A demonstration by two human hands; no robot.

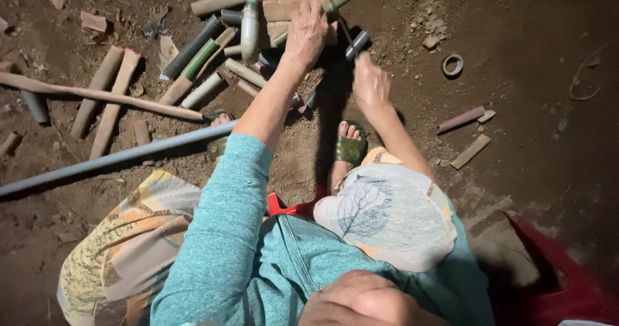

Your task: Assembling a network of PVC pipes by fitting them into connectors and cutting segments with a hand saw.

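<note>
My left hand [306, 32] presses down on a short pipe piece with a green end [336, 1]. The piece lies across a reddish brick [282, 9] on the dirt ground. My right hand [371, 84] is just right of it, closed around a thin dark tool with a grey end [356, 44]. The tool points up toward the pipe piece beside my left hand. Whether its tip touches the pipe is hidden by my left hand.
A long grey pipe [116, 158] lies across the left. Several cut pipe pieces and a white pipe fitting [250, 23] are scattered around the brick. A tape ring [452, 65] lies to the right. My foot in a green sandal [350, 147] is below my hands, and a red plastic seat [554, 287] is at the lower right.
</note>
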